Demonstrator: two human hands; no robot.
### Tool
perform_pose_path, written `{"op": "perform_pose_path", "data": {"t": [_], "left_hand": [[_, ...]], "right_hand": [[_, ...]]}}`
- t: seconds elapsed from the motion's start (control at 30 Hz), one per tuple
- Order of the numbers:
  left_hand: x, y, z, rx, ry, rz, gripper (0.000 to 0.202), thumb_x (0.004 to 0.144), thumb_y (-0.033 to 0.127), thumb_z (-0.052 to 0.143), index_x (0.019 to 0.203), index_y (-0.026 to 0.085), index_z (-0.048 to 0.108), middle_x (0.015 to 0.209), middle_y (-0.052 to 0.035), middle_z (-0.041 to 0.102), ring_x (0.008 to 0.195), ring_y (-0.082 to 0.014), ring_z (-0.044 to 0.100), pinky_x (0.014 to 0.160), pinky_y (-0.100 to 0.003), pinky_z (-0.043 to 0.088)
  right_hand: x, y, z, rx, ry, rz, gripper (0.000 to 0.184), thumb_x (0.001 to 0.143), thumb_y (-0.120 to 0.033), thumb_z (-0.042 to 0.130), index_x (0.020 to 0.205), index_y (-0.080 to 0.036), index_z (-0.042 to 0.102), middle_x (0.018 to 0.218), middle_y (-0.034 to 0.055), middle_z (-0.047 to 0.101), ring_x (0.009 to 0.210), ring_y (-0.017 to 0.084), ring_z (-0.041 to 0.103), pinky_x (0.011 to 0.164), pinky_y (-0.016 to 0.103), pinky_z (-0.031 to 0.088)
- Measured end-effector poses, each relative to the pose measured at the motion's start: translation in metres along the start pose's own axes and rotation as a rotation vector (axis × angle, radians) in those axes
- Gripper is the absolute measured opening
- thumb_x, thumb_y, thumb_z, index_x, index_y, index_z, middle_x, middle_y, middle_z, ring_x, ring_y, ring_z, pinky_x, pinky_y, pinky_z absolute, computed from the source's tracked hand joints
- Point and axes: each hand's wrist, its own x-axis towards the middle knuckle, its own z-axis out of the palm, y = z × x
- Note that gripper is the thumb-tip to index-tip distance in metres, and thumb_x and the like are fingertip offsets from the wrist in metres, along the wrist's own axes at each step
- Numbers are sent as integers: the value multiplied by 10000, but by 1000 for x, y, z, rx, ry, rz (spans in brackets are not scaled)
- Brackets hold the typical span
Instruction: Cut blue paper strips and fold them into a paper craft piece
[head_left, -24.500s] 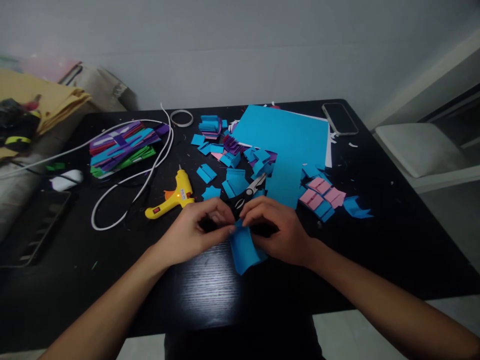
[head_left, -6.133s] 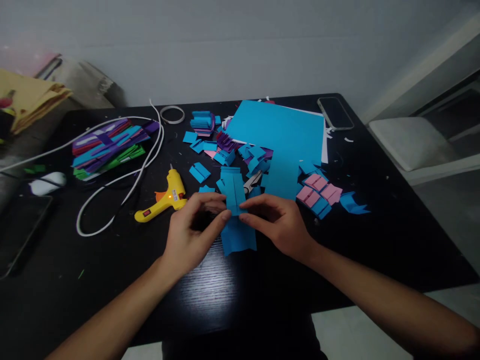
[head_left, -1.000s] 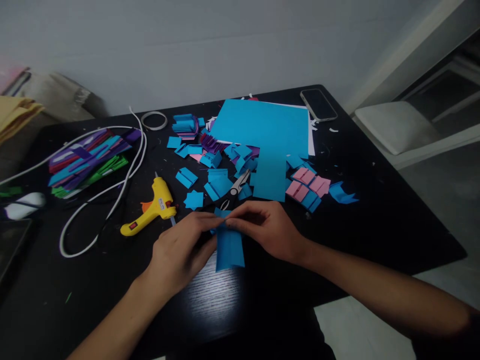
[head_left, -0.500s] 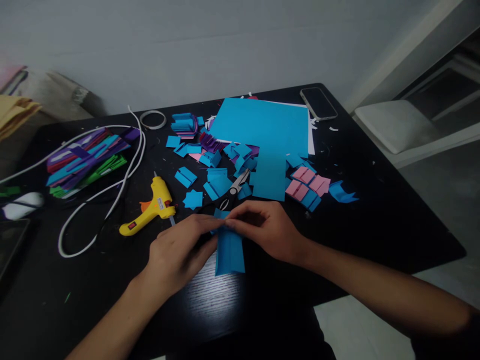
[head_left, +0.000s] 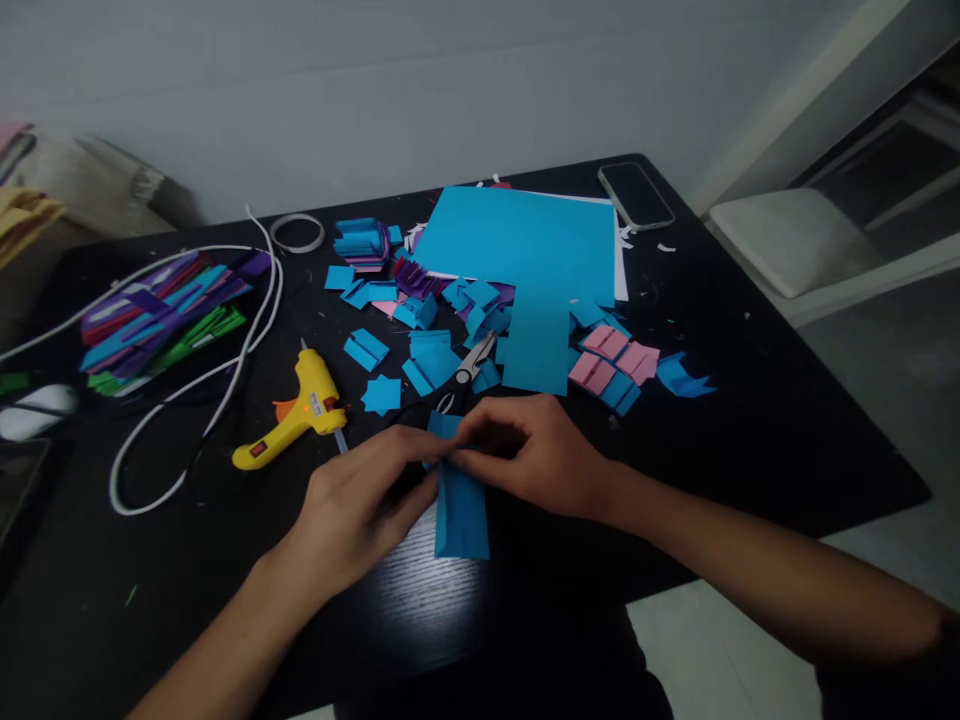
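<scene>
A folded blue paper strip (head_left: pixel 459 510) lies lengthwise on the black table (head_left: pixel 765 440) near its front edge. My left hand (head_left: pixel 360 505) pinches the strip's far end from the left. My right hand (head_left: pixel 536 455) pinches the same end from the right, fingertips meeting those of the left. Black-handled scissors (head_left: pixel 461 378) lie just beyond my fingers. A yellow glue gun (head_left: pixel 296 410) rests to the left of my left hand.
Several folded blue, pink and purple paper pieces (head_left: pixel 615 365) lie scattered mid-table. A large blue sheet (head_left: pixel 525 245) sits behind them, a phone (head_left: pixel 636 195) at the far right corner. A stack of coloured strips (head_left: pixel 154 315), a white cable (head_left: pixel 225 370) and a tape ring (head_left: pixel 297 232) occupy the left.
The blue strip has narrowed under my fingers over the last second, its sides folded inward. Both hands stay pinched at its far end; the view has shifted slightly.
</scene>
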Motion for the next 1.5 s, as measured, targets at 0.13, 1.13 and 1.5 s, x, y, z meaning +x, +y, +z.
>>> {"op": "perform_pose_path", "data": {"t": [0.13,1.13,1.5], "left_hand": [[1,1,1,-28,-16,19,242,956,63,632,1171,174,637,1075,-36,752,969,-119,749,854,-174,585],[5,-7,-6,-124,39,-139,204,854,133,762,1027,218,696,895,18,764,787,-113,732,721,-179,571],[3,-3,-9,-129,35,-55,189,868,119,709,1031,207,674,931,-7,769,823,-142,745,750,-227,594]], "right_hand": [[-2,-1,0,-83,6,-69,70,827,-184,793,875,-157,750,800,3,738,708,125,686,646,225,531],[0,-1,-9,-78,-109,-446,359,746,32,690,1042,-148,783,1126,108,635,1061,208,663,947,355,553],[1,1,-7,-62,-13,-453,197,794,-48,743,913,-190,675,1038,75,678,928,182,698,788,301,583]]}}
